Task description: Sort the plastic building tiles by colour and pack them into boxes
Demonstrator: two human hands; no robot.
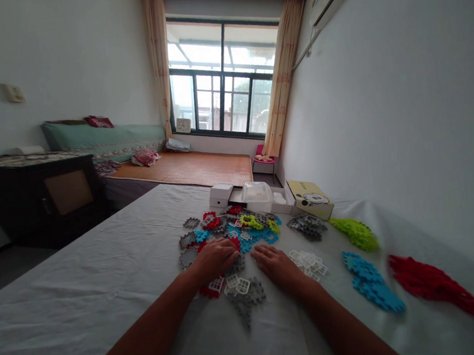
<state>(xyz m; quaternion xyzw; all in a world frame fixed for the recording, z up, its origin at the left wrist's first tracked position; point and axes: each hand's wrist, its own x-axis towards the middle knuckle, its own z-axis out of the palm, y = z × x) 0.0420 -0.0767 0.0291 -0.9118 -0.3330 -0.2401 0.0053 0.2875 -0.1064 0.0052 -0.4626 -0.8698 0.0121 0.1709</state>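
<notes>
- Toothed plastic pieces lie in a mixed, loose heap at the middle of your cloth-covered table, in grey, blue, red and lime, just beyond your hands.
- Your left hand is over red and grey pieces on the near left of the heap, its fingers bent; you cannot tell whether they pinch one.
- Your right hand lies low at the near right, fingers stretched and loosely together; no piece shows in them, though their undersides are hidden.
- Expect each piece to be light and fairly stiff, with smooth faces that may slip; take it by opposite toothed edges.
- White lattice pieces, to the right of your right hand, look thin and more fragile; lift them by the outer frame, not the slender bars.
- Overlapping teeth could catch and drag neighbours along, so take the topmost first.
- Farther right, the lime pile, blue pile and red pile look likely to slide if pushed; grip them from both sides.
</notes>
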